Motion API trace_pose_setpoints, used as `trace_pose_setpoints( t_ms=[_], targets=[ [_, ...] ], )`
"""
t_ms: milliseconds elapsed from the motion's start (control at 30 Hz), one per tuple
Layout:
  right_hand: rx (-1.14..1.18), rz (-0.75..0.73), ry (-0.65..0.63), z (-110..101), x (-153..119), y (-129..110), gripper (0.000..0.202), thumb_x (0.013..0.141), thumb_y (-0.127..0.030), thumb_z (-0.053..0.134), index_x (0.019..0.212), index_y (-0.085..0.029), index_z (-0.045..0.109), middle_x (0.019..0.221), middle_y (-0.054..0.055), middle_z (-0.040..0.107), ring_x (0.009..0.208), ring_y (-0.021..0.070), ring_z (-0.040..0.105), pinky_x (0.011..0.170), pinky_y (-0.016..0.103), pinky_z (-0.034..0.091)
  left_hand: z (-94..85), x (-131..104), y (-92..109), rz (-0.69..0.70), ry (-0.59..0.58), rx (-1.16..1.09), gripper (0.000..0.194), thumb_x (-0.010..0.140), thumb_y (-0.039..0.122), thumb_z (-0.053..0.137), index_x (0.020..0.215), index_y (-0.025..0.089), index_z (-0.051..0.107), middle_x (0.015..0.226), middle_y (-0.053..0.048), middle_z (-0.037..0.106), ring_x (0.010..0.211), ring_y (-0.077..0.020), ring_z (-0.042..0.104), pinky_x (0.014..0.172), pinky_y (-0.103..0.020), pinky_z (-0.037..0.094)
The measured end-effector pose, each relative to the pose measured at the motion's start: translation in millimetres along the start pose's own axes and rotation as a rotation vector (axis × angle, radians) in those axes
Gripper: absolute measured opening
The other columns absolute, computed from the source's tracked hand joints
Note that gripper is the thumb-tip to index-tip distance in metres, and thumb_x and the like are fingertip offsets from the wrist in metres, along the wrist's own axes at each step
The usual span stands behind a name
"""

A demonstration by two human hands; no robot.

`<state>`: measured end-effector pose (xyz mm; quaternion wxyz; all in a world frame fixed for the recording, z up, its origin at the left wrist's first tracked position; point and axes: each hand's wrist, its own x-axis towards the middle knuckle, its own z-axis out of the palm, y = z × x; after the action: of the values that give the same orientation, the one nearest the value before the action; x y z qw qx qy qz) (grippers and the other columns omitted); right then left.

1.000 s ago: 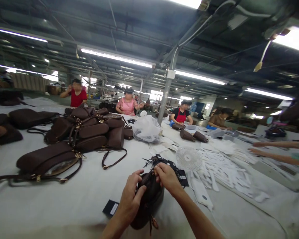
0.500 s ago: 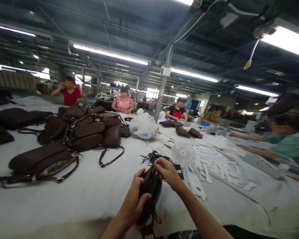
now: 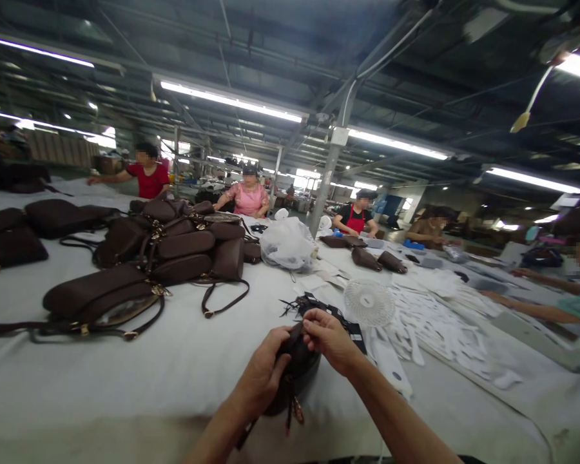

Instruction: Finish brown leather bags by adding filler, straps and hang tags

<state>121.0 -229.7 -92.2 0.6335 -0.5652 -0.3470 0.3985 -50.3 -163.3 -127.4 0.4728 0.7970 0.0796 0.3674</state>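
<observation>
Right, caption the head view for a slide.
Left hand holds a dark brown handbag, right hand pinching at its far end, near piled handbags and a white fan.

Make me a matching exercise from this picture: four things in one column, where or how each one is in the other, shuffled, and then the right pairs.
Things:
1. Dark bag nearest the viewer
2. Nearest fan
3. Plastic bundle
4. Tags

Places and states:
A. Translucent and crumpled, right of the brown bag pile
B. Black with white patches, beyond the right hand
C. In the grip of the left hand, with the other hand at its top
D. White, with a round grille

Right pairs: 1-C, 2-D, 3-A, 4-B.
</observation>
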Motion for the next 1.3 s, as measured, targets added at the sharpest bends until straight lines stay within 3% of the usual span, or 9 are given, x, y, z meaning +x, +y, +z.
trace_pose_setpoints(
  t_ms=[267,500,633,733,867,1033,1200,1300],
  targets=[
    [-0.004,-0.003,0.028,5,2,0,0.043,0.055,-0.044,0.082,0.078,-0.019,0.055,0.058,-0.006,0.055,0.047,0.0078,0.053,0.041,0.017,0.040,-0.6,4,-5,0.010,0.004,0.104,0.024,0.083,0.010,0.042,0.100,0.020,0.057,0.120,-0.009,0.055,0.112,-0.0212,0.051,0.100,-0.036,0.041],
    [-0.125,-0.141,-0.019,24,-19,-1,0.037,0.066,-0.048,0.075,0.078,-0.021,0.052,0.057,-0.007,0.054,0.046,0.0078,0.051,0.039,0.018,0.041,-2.6,-7,1,-0.023,0.114,-0.086,0.025,0.086,0.012,0.041,0.108,0.019,0.052,0.113,-0.007,0.059,0.105,-0.0198,0.054,0.094,-0.032,0.042],
    [-0.140,-0.188,-0.011,37,-29,-6,0.036,0.067,-0.048,0.075,0.079,-0.021,0.054,0.062,-0.005,0.057,0.050,0.0092,0.054,0.042,0.020,0.046,-20.6,-4,19,-0.033,0.039,-0.061,0.021,0.089,0.014,0.039,0.105,0.019,0.052,0.101,-0.005,0.061,0.093,-0.0180,0.056,0.084,-0.029,0.044],
    [-0.083,-0.123,-0.025,40,-28,-5,0.037,0.066,-0.046,0.076,0.081,-0.021,0.054,0.059,-0.005,0.057,0.048,0.0085,0.053,0.042,0.019,0.045,-31.8,-2,30,-0.035,-0.026,-0.027,0.018,0.084,0.013,0.045,0.098,0.019,0.055,0.099,-0.004,0.061,0.092,-0.0177,0.055,0.083,-0.028,0.043],
    [0.020,-0.064,-0.042,41,-23,7,0.038,0.065,-0.044,0.078,0.083,-0.020,0.054,0.057,-0.006,0.057,0.046,0.0068,0.051,0.041,0.017,0.042,-23.3,-6,25,-0.130,0.184,-0.029,0.005,0.082,0.017,0.049,0.083,0.019,0.054,0.086,-0.003,0.059,0.083,-0.0171,0.054,0.077,-0.028,0.043],
    [0.004,-0.053,-0.040,45,-21,13,0.039,0.064,-0.044,0.078,0.083,-0.020,0.054,0.058,-0.005,0.059,0.046,0.0071,0.051,0.040,0.016,0.041,-3.0,-3,11,-0.122,0.421,-0.065,0.022,0.066,0.002,0.043,0.078,0.020,0.045,0.092,-0.003,0.058,0.087,-0.0164,0.054,0.079,-0.027,0.043],
    [-0.134,-0.148,-0.006,49,-18,8,0.039,0.066,-0.048,0.076,0.080,-0.019,0.055,0.063,-0.003,0.062,0.048,0.0090,0.055,0.043,0.019,0.045,-1.8,6,4,-0.113,0.410,0.002,0.025,0.064,0.001,0.041,0.079,0.020,0.048,0.076,0.001,0.055,0.072,-0.0151,0.050,0.068,-0.026,0.041],
    [-0.072,-0.143,0.007,44,-16,13,0.039,0.066,-0.046,0.078,0.083,-0.020,0.054,0.065,-0.004,0.061,0.050,0.0092,0.056,0.042,0.018,0.045,-5.3,-3,-1,-0.089,0.331,-0.042,0.024,0.069,0.009,0.055,0.091,0.019,0.053,0.087,-0.001,0.060,0.082,-0.0175,0.054,0.077,-0.029,0.043]
  ],
)
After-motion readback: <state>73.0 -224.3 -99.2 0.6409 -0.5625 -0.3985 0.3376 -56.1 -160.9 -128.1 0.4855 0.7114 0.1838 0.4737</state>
